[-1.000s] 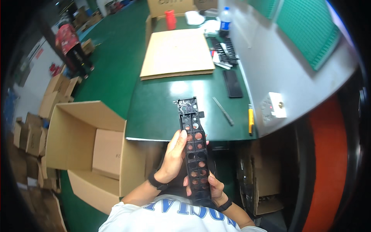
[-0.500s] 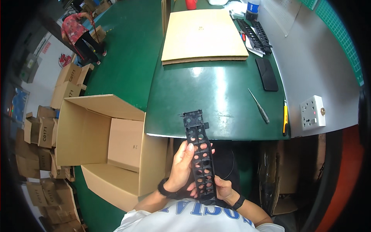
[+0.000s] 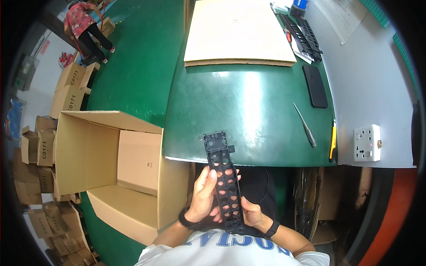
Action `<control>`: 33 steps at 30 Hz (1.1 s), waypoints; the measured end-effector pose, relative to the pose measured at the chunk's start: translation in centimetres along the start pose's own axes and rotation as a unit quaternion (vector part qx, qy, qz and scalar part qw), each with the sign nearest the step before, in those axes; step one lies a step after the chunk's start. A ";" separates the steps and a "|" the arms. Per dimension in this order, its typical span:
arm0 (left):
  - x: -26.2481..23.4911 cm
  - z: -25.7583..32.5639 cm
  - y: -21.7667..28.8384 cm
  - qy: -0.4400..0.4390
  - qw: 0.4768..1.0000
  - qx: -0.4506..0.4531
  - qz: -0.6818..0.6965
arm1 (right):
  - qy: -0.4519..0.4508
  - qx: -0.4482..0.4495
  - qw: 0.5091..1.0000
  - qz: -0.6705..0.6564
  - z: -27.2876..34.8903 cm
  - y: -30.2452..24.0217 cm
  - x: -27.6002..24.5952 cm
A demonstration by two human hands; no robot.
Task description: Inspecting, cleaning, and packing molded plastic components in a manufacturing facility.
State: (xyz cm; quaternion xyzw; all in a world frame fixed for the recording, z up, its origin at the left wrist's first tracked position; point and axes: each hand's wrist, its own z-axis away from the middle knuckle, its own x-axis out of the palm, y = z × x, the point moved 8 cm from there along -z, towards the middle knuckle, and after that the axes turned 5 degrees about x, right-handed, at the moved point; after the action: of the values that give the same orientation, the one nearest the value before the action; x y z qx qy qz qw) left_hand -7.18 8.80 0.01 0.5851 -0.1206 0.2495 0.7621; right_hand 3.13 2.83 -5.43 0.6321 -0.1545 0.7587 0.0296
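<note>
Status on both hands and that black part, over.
Left hand and right hand both gripping black perforated strip, left farther out. Strip's far end overlaps green table in view. Slim pointed tool lies apart, to the right; nothing seen blocking.

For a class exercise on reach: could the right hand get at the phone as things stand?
Probably yes: the phone lies uncovered on the table, with nothing tall between. But the right hand holds the black part and would likely need to let go first.

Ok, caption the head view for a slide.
Left hand and right hand hold a long perforated black part near a green table, open cardboard box at left.
</note>
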 end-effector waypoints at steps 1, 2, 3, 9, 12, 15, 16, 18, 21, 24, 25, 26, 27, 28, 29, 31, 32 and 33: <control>-0.2 0.0 -0.1 -0.007 1.000 -0.001 0.021 | 0.007 0.003 1.000 0.001 -0.2 0.0 -0.1; -0.3 -0.1 -0.2 -0.013 0.999 -0.001 0.042 | 0.013 0.005 1.000 0.002 -0.3 0.0 -0.2; -0.4 -0.1 -0.1 -0.012 0.999 0.000 0.044 | 0.013 0.007 1.000 0.003 -0.4 0.0 -0.2; -1.1 -0.1 0.0 -0.002 0.999 0.016 0.039 | 0.032 0.017 0.998 0.048 -1.0 0.1 -1.3; -1.4 0.0 -0.2 -0.003 0.999 0.024 0.043 | 0.038 0.023 0.998 0.047 -1.0 0.1 -1.4; -1.2 0.2 -0.4 -0.004 0.999 0.027 0.044 | 0.047 0.030 0.998 0.038 -0.8 0.6 -1.9; -1.1 0.3 -0.5 -0.010 0.998 0.028 0.047 | 0.044 0.028 0.998 0.036 -0.6 0.8 -2.2; -1.0 0.4 -0.7 -0.013 0.998 0.029 0.050 | 0.041 0.028 0.998 0.033 -0.5 1.0 -2.5; -0.8 0.6 -0.9 -0.019 0.998 0.030 0.044 | 0.045 0.025 0.998 0.034 -0.4 1.1 -2.8; -0.7 0.5 -1.3 -0.019 1.000 0.022 -0.002 | 0.025 0.030 0.999 0.002 -0.3 1.2 -2.9; -0.6 0.4 -1.3 -0.023 0.999 0.030 -0.007 | 0.023 0.030 0.999 -0.003 -0.3 1.3 -3.0; -0.5 0.4 -1.3 -0.028 0.999 0.038 -0.013 | 0.021 0.030 0.999 -0.007 -0.2 1.3 -3.0; -0.5 0.3 -1.3 -0.029 0.999 0.037 -0.013 | 0.021 0.029 0.999 -0.008 -0.2 1.3 -3.1; -0.5 0.3 -1.4 -0.030 0.999 0.038 -0.021 | 0.008 0.026 1.000 -0.012 -0.3 1.3 -3.0; -0.4 0.3 -1.4 -0.030 0.998 0.038 -0.029 | -0.005 0.023 1.000 -0.016 -0.2 1.3 -2.8; -0.5 0.2 -1.6 -0.031 0.998 0.037 -0.042 | -0.017 0.024 0.999 -0.023 -0.2 1.4 -3.0; -0.5 0.2 -1.7 -0.030 0.997 0.037 -0.054 | -0.028 0.026 0.999 -0.029 -0.2 1.5 -3.0; -0.4 0.2 -1.7 -0.031 0.997 0.035 -0.055 | -0.028 0.025 0.999 -0.031 -0.2 1.5 -3.0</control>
State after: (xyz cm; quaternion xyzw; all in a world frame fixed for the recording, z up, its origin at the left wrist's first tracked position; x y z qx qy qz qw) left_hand -6.62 8.15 -1.52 0.6249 -0.1027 0.1934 0.7494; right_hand 3.21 1.93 -8.61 0.6577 -0.1169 0.7434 0.0327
